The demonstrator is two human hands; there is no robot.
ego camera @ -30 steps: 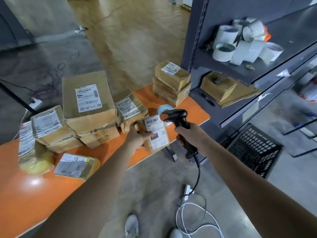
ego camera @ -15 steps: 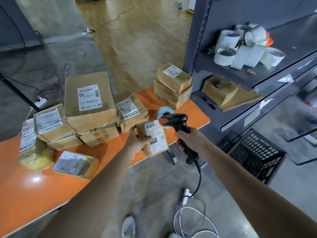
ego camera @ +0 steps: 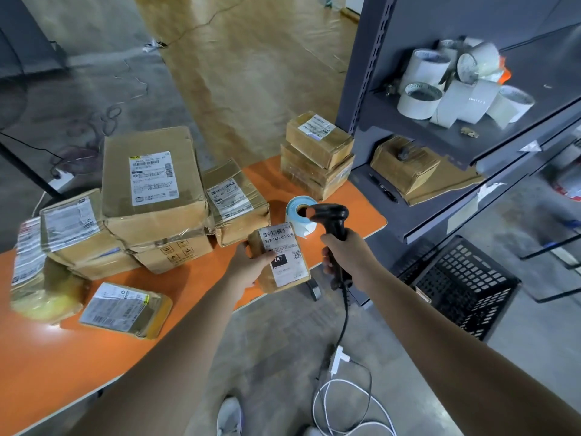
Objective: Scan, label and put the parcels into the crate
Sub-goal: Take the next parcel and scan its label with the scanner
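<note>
My left hand (ego camera: 248,267) grips a small brown parcel (ego camera: 279,258) by its left side, white label facing up, over the front edge of the orange table (ego camera: 78,357). My right hand (ego camera: 344,259) holds a black handheld scanner (ego camera: 331,220) by its grip, the head just above and to the right of the parcel. A roll of labels (ego camera: 298,212) stands on the table behind the scanner. A black plastic crate (ego camera: 462,287) sits on the floor to the right.
Several taped cardboard parcels (ego camera: 151,184) are piled on the table, with a stack of three (ego camera: 317,152) at its far right. A grey shelf unit (ego camera: 440,146) holds tape rolls (ego camera: 452,86) and cardboard. The scanner's cable (ego camera: 342,385) coils on the floor by my shoes.
The parcel and scanner stay held close together; the view has shifted slightly and both hands sit a little lower and nearer to me.
</note>
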